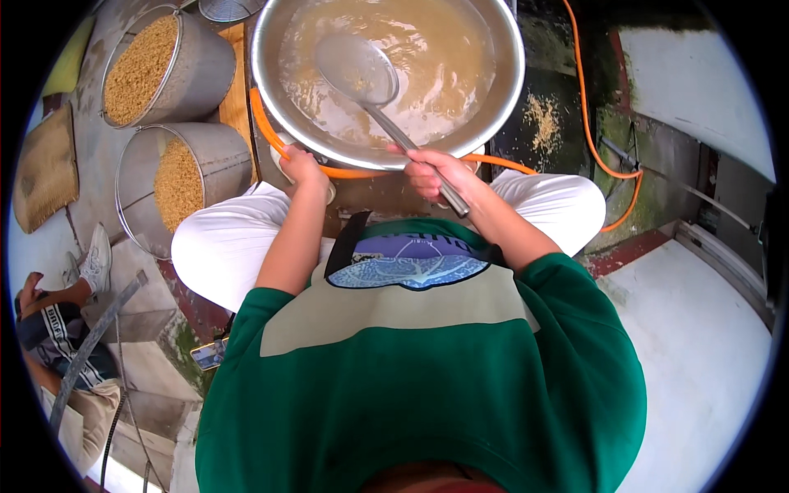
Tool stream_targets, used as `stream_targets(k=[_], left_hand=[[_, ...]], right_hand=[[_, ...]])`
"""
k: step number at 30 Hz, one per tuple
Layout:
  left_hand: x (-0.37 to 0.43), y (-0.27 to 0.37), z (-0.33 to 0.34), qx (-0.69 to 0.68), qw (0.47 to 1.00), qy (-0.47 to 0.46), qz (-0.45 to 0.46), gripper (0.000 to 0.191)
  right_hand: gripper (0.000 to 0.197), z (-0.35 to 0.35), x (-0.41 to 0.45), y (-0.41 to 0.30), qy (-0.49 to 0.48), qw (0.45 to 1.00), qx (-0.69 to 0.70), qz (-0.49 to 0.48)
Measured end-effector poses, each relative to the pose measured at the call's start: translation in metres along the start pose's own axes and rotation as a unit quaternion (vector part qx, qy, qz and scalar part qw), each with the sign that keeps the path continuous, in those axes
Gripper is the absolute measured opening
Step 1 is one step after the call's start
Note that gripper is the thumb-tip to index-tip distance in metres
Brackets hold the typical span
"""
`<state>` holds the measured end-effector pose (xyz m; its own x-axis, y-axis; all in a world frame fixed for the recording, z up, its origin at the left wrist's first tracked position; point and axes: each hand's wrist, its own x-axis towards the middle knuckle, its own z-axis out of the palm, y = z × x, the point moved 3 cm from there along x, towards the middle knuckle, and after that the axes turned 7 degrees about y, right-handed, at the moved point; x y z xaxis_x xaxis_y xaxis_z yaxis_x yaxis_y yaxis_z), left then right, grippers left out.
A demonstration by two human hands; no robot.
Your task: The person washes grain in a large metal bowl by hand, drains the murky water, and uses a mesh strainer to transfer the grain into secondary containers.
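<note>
A large round metal basin (516,80) of cloudy, tan water stands before me. My right hand (436,175) is closed around the metal handle of a round mesh skimmer (357,69), whose head lies at the water on the basin's left side, with a few grains in it. My left hand (303,167) is at the basin's near left rim, by an orange hose (265,120) that runs along the near side. Whether its fingers grip the hose or the rim, I cannot tell.
Two metal buckets of golden grain (142,71) (179,183) lean at the left, beside a wooden board (237,92). A woven sack (46,169) lies farther left. Spilled grain (542,123) lies right of the basin. Another person's leg (61,302) and a metal rail (92,351) are at lower left.
</note>
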<state>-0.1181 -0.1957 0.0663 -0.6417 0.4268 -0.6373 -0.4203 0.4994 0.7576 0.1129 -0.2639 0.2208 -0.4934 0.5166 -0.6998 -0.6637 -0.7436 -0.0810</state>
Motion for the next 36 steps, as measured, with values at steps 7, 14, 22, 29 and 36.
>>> stream_targets(k=[7, 14, 22, 29, 36], left_hand=[[0.005, -0.002, 0.003, 0.012, 0.999, 0.009, 0.031, 0.026], [0.004, -0.001, 0.001, 0.022, 0.999, -0.030, -0.011, 0.033], [0.006, -0.002, -0.001, 0.030, 0.999, -0.039, -0.002, 0.031], [0.003, -0.003, 0.001, 0.014, 0.999, -0.030, -0.011, 0.030], [0.011, -0.010, 0.001, 0.009, 1.000, 0.006, 0.013, 0.023]], right_hand=[[0.030, -0.018, -0.057, 0.029, -0.025, 0.985, 0.167, 0.042], [0.022, -0.040, -0.038, 0.010, 0.031, 0.969, 0.243, -0.045], [0.014, -0.065, 0.015, -0.075, 0.171, 0.961, 0.149, -0.159], [0.014, -0.068, 0.080, -0.162, 0.237, 0.953, 0.014, -0.189], [0.015, -0.033, 0.153, -0.206, 0.268, 0.932, -0.168, -0.177]])
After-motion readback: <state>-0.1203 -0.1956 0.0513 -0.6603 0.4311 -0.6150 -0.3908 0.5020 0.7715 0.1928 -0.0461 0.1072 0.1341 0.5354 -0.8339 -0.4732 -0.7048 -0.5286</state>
